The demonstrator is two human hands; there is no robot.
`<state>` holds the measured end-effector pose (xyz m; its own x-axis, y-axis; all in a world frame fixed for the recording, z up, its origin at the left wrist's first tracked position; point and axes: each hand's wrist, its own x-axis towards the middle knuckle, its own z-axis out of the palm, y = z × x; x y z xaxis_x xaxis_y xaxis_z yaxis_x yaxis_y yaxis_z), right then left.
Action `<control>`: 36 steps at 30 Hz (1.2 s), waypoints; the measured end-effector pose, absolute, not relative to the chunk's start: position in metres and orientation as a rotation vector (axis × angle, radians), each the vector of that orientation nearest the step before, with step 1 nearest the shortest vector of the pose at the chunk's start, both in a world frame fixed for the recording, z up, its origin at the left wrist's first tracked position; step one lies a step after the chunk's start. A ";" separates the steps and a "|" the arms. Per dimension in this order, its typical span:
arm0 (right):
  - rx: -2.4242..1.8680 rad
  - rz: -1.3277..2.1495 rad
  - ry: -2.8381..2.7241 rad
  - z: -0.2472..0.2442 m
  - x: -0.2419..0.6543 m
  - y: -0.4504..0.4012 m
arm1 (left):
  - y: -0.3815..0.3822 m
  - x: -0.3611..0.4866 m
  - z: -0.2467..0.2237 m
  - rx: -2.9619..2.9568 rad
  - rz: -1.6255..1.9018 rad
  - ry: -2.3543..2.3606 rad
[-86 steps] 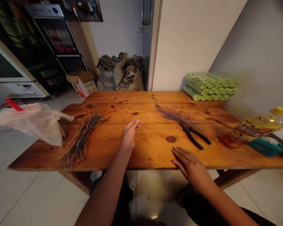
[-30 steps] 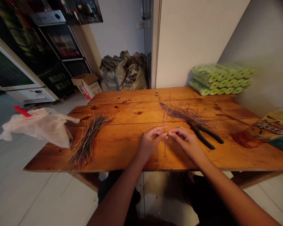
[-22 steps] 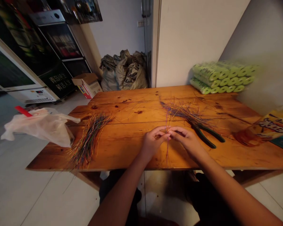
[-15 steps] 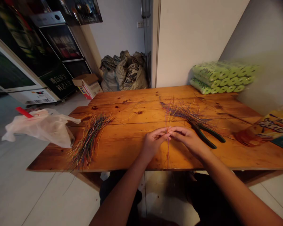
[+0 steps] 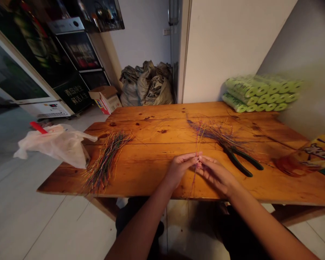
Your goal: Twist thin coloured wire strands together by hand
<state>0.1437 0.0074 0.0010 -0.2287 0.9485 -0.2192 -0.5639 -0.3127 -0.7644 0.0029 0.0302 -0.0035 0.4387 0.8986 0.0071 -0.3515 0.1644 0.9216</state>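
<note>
Just above the front part of the wooden table (image 5: 151,173), my left hand (image 5: 182,165) and my right hand (image 5: 212,172) meet, fingertips touching. Both are closed in a pinch on a few thin coloured wires (image 5: 194,182), whose ends stick out above and below the fingers. Behind my hands lies a loose pile of purple and orange wires (image 5: 213,130). Pliers with dark green handles (image 5: 239,159) rest to the right of my right hand, their jaws partly hidden under that pile. To the left is a thick bundle of multicoloured wires (image 5: 108,159).
A white plastic bag (image 5: 56,142) with something red sits at the table's left edge. On the right lies a bottle with a yellow label (image 5: 314,155). Green-wrapped rolls (image 5: 260,94) are stacked at the back right. Stuffed sacks (image 5: 148,85) and a cardboard box (image 5: 105,99) stand beyond the table.
My right hand has turned, its lower fingers now spread below the wires. The wires' lower ends slant left. The whole view has shifted slightly.
</note>
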 end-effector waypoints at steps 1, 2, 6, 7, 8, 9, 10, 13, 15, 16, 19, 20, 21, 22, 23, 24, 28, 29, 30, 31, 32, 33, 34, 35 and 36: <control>-0.821 1.755 -0.640 0.000 0.142 0.006 | 0.030 0.004 -0.004 1.052 1.004 0.657; -0.812 1.752 -0.619 -0.001 0.141 0.005 | 0.029 0.006 -0.004 1.055 1.024 0.666; -0.796 1.754 -0.552 -0.007 0.138 0.005 | 0.029 0.010 -0.004 1.042 1.083 0.682; -0.795 1.758 -0.531 -0.008 0.137 0.005 | 0.029 0.011 -0.004 1.035 1.095 0.688; -0.791 1.763 -0.510 -0.009 0.137 0.006 | 0.029 0.011 -0.003 1.026 1.109 0.700; -0.785 1.767 -0.490 -0.009 0.136 0.006 | 0.029 0.011 -0.003 1.017 1.123 0.718; -0.774 1.772 -0.475 -0.010 0.135 0.006 | 0.029 0.011 -0.003 1.009 1.138 0.738; -0.723 1.777 -0.458 -0.010 0.132 0.005 | 0.028 0.012 -0.002 1.004 1.173 0.769; -0.678 1.771 -0.430 -0.011 0.128 0.004 | 0.026 0.013 -0.002 0.996 1.174 0.782; -0.654 1.766 -0.403 -0.012 0.127 0.004 | 0.026 0.014 -0.002 0.986 1.171 0.791; -0.605 1.753 -0.303 -0.014 0.123 0.003 | 0.024 0.018 -0.003 0.967 1.175 0.815; -0.606 1.744 -0.280 -0.015 0.122 0.003 | 0.023 0.019 -0.004 0.976 1.182 0.817; -0.615 1.731 -0.268 -0.015 0.121 0.003 | 0.024 0.019 -0.005 0.987 1.193 0.821; -0.632 1.719 -0.269 -0.015 0.120 0.004 | 0.024 0.020 -0.007 0.998 1.203 0.828; -0.652 1.710 -0.278 -0.014 0.120 0.004 | 0.025 0.020 -0.008 1.009 1.213 0.835; -0.674 1.710 -0.293 -0.014 0.121 0.005 | 0.026 0.020 -0.009 1.017 1.224 0.844; -0.730 1.727 -0.376 -0.011 0.124 0.008 | 0.029 0.020 -0.012 1.036 1.245 0.848; -0.733 1.724 -0.399 -0.010 0.126 0.009 | 0.029 0.020 -0.012 1.036 1.248 0.845; -0.732 1.721 -0.422 -0.009 0.127 0.009 | 0.029 0.020 -0.012 1.034 1.250 0.844; -0.731 1.720 -0.442 -0.009 0.128 0.010 | 0.029 0.019 -0.012 1.033 1.250 0.848; -0.731 1.719 -0.455 -0.008 0.128 0.010 | 0.029 0.019 -0.012 1.034 1.246 0.858; -0.734 1.718 -0.460 -0.008 0.129 0.010 | 0.028 0.019 -0.011 1.038 1.238 0.868; -0.736 1.717 -0.459 -0.008 0.129 0.009 | 0.027 0.019 -0.011 1.043 1.229 0.878; -0.736 1.716 -0.451 -0.008 0.129 0.009 | 0.027 0.020 -0.011 1.048 1.222 0.884; -0.733 1.713 -0.439 -0.008 0.128 0.008 | 0.026 0.020 -0.011 1.054 1.217 0.888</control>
<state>0.1283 0.0081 -0.0081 -0.1404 0.9601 -0.2418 -0.7254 -0.2659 -0.6348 0.0199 0.0261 -0.0106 0.1510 0.9884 0.0137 -0.2884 0.0308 0.9570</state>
